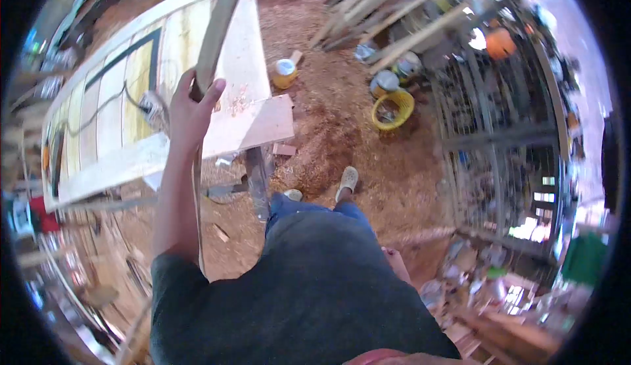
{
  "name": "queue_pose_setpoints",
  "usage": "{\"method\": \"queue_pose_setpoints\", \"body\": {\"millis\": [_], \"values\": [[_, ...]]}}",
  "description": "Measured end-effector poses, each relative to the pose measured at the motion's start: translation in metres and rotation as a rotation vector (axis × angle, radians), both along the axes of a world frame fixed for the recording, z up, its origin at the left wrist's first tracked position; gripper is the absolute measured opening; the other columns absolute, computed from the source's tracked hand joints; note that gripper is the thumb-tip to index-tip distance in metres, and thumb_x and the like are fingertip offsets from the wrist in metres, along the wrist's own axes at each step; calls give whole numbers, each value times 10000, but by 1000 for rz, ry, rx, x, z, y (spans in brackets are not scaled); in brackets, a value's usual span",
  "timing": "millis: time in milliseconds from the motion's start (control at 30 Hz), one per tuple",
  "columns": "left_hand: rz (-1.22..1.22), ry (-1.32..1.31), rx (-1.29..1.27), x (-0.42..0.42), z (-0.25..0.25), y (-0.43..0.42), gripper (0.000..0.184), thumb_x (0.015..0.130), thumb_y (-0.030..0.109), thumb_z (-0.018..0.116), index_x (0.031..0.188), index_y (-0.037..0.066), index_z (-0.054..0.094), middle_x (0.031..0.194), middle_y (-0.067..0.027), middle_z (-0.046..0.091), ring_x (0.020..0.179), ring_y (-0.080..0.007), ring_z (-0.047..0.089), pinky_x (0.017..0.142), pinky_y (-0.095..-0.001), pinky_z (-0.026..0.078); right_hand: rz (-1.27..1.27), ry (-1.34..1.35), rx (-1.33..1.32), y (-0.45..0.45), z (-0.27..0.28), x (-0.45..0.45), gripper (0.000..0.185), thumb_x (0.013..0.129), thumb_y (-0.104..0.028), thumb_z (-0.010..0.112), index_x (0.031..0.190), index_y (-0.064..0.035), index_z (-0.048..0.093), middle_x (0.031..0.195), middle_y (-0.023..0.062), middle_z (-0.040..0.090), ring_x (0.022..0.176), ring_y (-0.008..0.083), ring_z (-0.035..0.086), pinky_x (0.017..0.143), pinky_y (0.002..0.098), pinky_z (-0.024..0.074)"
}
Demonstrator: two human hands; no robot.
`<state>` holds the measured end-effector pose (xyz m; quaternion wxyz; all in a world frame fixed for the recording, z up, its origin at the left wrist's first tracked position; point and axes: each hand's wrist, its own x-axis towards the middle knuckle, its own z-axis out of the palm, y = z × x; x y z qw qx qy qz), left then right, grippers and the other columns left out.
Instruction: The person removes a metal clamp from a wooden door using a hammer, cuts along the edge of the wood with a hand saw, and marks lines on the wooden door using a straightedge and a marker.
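Note:
My left hand [190, 105] is closed around a long, narrow wooden plank [222, 23], thumb on its right side. The plank stands tilted, running up past the top of the view and down along my forearm. Beneath and beyond it lies a large panel of pale boards [108, 118]. A dark, angled piece like a carpenter's square [155, 59] rests on that panel, and a cord [98, 110] crosses it. My right hand [394, 260] hangs low at my right side, mostly hidden by my shirt; its fingers are too small and blurred to judge.
Wood shavings cover the floor [394, 181] around my feet. A yellow basket [393, 110], a yellow bucket [284, 74] and several leaning planks [420, 36] are ahead. To the right stands a barred frame [496, 141]. A short offcut [284, 149] lies by the panel's corner.

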<state>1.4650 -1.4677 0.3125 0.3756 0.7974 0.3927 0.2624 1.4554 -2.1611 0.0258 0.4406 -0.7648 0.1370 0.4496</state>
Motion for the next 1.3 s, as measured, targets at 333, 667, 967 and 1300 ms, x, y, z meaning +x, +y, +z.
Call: {"method": "queue_pose_setpoints", "body": {"millis": [333,667,967,1300], "values": [[172,191,65,68,-20,-52,824,857,409,828,1553,140,477,1141,-205,684,1054,-268,666,943,-376,506,537,-526,-129,77,35,441,357,1053,-351,593,1054,4,629,734,93,678,620,184,701,564,331,567],[303,389,39,150,-121,-15,817,837,369,817,1542,136,478,923,-192,609,874,-361,644,787,-469,518,1074,-688,84,400,19,555,346,975,-381,663,1056,-49,709,961,223,719,926,400,693,822,456,547],[414,532,-35,206,-153,32,813,828,362,830,1533,137,492,1018,-158,580,893,-337,638,774,-452,536,1138,-862,692,707,103,552,433,935,-401,746,1168,-46,664,918,193,688,847,355,681,744,435,528],[573,509,-93,236,-178,52,754,723,228,890,1421,132,618,1145,-168,554,1045,-367,578,893,-463,515,974,-767,437,936,104,527,530,895,-317,786,1277,1,602,1043,239,716,1006,454,681,860,523,524]]}}
